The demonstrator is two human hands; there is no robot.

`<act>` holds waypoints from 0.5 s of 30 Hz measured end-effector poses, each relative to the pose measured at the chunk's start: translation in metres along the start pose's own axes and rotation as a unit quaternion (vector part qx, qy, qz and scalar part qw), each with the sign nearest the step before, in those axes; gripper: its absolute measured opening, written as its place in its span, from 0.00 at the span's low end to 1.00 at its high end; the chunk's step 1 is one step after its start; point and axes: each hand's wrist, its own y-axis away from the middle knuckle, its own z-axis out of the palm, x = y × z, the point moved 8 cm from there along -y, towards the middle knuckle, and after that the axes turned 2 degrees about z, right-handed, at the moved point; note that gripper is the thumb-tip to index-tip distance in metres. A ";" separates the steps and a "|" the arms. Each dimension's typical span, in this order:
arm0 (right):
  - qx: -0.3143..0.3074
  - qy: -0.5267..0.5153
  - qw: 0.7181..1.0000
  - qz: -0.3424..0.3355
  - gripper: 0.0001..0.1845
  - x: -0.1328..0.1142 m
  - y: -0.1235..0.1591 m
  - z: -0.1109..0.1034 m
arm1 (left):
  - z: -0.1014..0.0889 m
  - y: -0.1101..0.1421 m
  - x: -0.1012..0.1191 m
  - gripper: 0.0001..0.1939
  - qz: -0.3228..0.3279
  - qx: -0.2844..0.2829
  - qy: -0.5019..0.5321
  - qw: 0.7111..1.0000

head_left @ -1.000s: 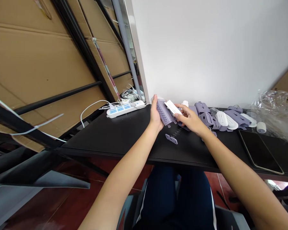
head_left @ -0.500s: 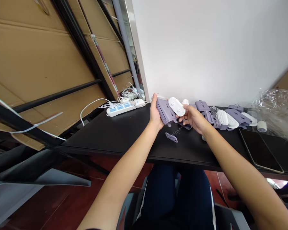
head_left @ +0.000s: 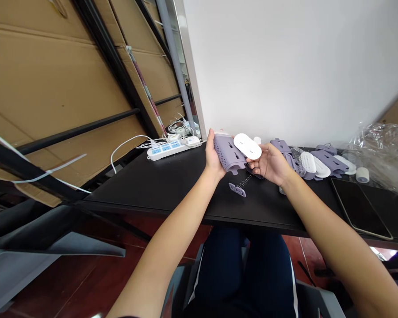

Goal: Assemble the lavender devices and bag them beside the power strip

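My left hand is wrapped round a purple plastic housing with a patch of small holes on its side and slots on its front. Between the fingers of my right hand is a white oval plastic cover, held tilted close to the housing's right side. Whether the two parts touch I cannot tell. On the black table below them lie a small purple oval piece and a thin metal spring. Part of another purple piece behind my right fingers is hidden.
A white power strip with cables lies to the left. At right are several purple housings and white oval covers, a white roll, a dark tablet and clear plastic bags. A white wall stands behind.
The white oval cover has turned in my right hand, its smoother face now more toward me, and shifted slightly right. The housing in my left hand has tilted a little.
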 end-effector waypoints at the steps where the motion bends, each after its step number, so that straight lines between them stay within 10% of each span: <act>1: -0.002 -0.010 1.000 0.008 0.15 0.001 0.000 0.000 | -0.001 0.000 0.000 0.27 0.002 0.002 0.000 1.000; 8: 0.053 0.072 0.994 -0.060 0.18 -0.003 0.000 -0.005 | -0.004 -0.003 0.000 0.25 0.013 0.019 -0.008 1.000; 15: 0.110 0.305 0.921 -0.218 0.29 -0.010 0.010 0.011 | -0.011 -0.004 0.001 0.26 0.060 0.052 -0.025 0.996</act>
